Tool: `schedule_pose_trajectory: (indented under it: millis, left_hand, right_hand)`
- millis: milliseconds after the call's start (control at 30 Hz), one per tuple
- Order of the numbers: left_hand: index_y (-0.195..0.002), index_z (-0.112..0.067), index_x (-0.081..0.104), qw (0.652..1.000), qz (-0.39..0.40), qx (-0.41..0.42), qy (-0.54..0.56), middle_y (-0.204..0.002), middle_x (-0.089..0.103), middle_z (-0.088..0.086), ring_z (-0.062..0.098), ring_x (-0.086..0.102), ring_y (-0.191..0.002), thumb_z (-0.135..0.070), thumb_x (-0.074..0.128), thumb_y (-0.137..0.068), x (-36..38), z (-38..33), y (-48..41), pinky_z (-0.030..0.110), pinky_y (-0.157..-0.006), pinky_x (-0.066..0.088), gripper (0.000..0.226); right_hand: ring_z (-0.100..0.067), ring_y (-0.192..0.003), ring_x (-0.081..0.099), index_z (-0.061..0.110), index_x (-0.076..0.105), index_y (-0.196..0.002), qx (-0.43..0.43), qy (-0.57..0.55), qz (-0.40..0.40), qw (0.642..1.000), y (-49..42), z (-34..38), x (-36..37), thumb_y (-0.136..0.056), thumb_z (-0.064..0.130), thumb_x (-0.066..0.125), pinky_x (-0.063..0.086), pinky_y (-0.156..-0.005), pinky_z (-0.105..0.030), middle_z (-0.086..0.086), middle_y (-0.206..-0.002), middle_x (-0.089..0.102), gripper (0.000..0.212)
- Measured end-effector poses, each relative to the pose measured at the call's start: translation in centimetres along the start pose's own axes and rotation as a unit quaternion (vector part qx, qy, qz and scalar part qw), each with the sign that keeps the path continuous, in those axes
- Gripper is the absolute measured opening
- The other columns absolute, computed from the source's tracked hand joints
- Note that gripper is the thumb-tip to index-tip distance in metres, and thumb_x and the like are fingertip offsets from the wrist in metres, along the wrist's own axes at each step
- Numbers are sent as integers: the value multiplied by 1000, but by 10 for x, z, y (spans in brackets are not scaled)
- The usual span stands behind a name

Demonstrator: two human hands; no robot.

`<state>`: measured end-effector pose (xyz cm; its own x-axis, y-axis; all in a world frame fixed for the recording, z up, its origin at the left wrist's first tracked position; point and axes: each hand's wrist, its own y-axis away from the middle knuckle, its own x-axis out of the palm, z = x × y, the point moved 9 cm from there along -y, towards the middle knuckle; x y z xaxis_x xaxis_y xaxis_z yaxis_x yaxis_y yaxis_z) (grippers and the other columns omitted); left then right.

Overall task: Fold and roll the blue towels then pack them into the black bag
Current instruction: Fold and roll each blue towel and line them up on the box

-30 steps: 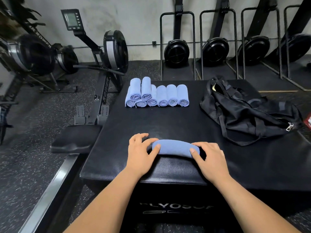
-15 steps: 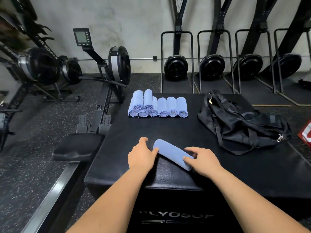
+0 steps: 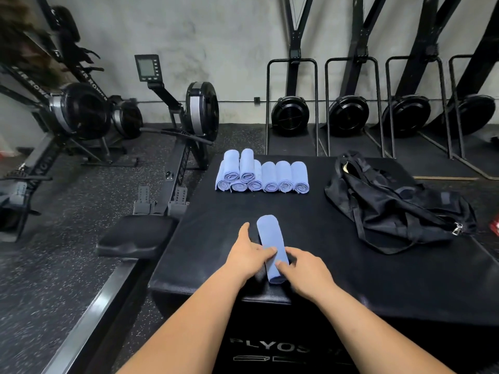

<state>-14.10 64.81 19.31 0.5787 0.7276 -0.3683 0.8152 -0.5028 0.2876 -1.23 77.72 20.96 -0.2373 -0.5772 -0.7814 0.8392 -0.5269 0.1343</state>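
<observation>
The rolling of this piece looks finished. A rolled towel [image 3: 271, 244] lies on the plyo box [image 3: 337, 271] close to the near edge, a little left of the middle, with its long axis pointing toward the far edge. Both hands are on its near half. The left hand [image 3: 249, 256] comes in from the left with its fingers [image 3: 270, 250] bent over the top of the roll and its thumb stretched forward, clear of the cloth. The right hand [image 3: 306, 269] meets it from the right with a fingertip on the roll; its other fingers are tucked down the roll's side and mostly hidden, so I cannot tell how tightly they press. Between them the two hands hold the roll closed.

Along the far edge, toward the far left corner, sits the stack of finished rolls [image 3: 266, 176] — six side by side with their spiral ends facing the near edge, and two more on top at the left end. The black bag [image 3: 391, 209] lies slumped on the right side of the box, running from near the far edge toward the right edge, well apart from both the stack and the hands. Nothing blue shows inside it.

I judge this to be the handover between rolling and stowing. The next move calls for a grip that keeps the free end from springing loose, then carrying the roll either to the stack or across to the bag — whose limp mouth would likely need one hand to hold it open.
</observation>
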Motion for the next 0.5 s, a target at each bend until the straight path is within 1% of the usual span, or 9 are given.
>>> schedule_pose_trajectory:
  millis: [100, 167, 233, 300, 367, 400, 433, 467, 500]
  left_hand:
    - [-166, -41, 1, 1000, -4, 30, 7, -97, 73, -3, 11, 74, -92, -35, 86, -79, 1, -12, 10, 37, -95, 58, 122]
    - [-167, -40, -1, 999, -9, 34, 30, -96, 72, -1, 10, 73, -91, -25, 84, -82, 2, -17, 16, 35, -92, 59, 121]
    - [-167, -41, 1, 997, -18, 31, 64, -92, 73, -3, 10, 74, -88, -21, 83, -83, -2, -19, 16, 37, -89, 62, 119]
    - [-166, -44, 4, 993, -20, 22, 116, -91, 76, -4, 14, 76, -85, -20, 83, -83, -7, -18, 12, 42, -84, 64, 117]
    - [-166, -44, 10, 987, -11, 15, 162, -94, 79, -5, 17, 78, -88, -19, 84, -84, -11, -20, 7, 45, -83, 65, 114]
    - [-166, -43, 12, 984, -4, 17, 177, -95, 80, -5, 18, 78, -91, -19, 85, -84, -13, -23, 5, 47, -86, 64, 112]
    - [-166, -42, 14, 982, 3, 21, 189, -96, 80, -5, 19, 79, -93, -18, 85, -84, -15, -26, 4, 49, -88, 64, 111]
    - [-166, -41, 16, 981, 7, 26, 194, -97, 80, -5, 20, 79, -95, -18, 86, -84, -18, -30, 2, 51, -90, 63, 110]
    - [-166, -40, 19, 980, 9, 30, 197, -97, 80, -4, 21, 79, -95, -18, 86, -84, -19, -32, 0, 52, -90, 63, 108]
  right_hand:
    - [-10, -90, 65, 54, 60, -126, -11, -13, 10, 1000, 4, 1, -1, -91, 58, 55, 55, -88, -39, 24, -74, 68, 36]
    - [-11, -94, 64, 56, 58, -131, -16, -21, 20, 999, 6, 2, 1, -90, 62, 55, 55, -89, -38, 26, -78, 70, 41]
    - [-12, -106, 61, 59, 52, -138, -13, -45, 26, 999, 5, 0, -1, -86, 70, 56, 52, -97, -38, 23, -91, 72, 54]
    - [-6, -113, 63, 63, 46, -142, -12, -125, 36, 991, 3, 1, -7, -81, 74, 63, 48, -106, -37, 18, -109, 72, 65]
    - [0, -109, 67, 64, 36, -147, -31, -217, 64, 974, 6, 12, -14, -85, 66, 71, 45, -110, -35, 15, -114, 76, 71]
    - [3, -106, 68, 64, 32, -150, -44, -244, 82, 965, 8, 20, -17, -91, 58, 72, 45, -108, -35, 14, -114, 77, 72]
    - [2, -101, 67, 64, 29, -151, -55, -262, 96, 959, 10, 27, -20, -95, 50, 72, 47, -103, -35, 11, -113, 78, 72]
    - [-2, -97, 65, 65, 30, -150, -60, -274, 99, 955, 10, 32, -23, -97, 45, 72, 50, -100, -39, 6, -112, 79, 71]
    - [-7, -95, 63, 65, 32, -149, -60, -286, 94, 952, 9, 36, -25, -97, 41, 72, 53, -100, -44, 1, -111, 79, 70]
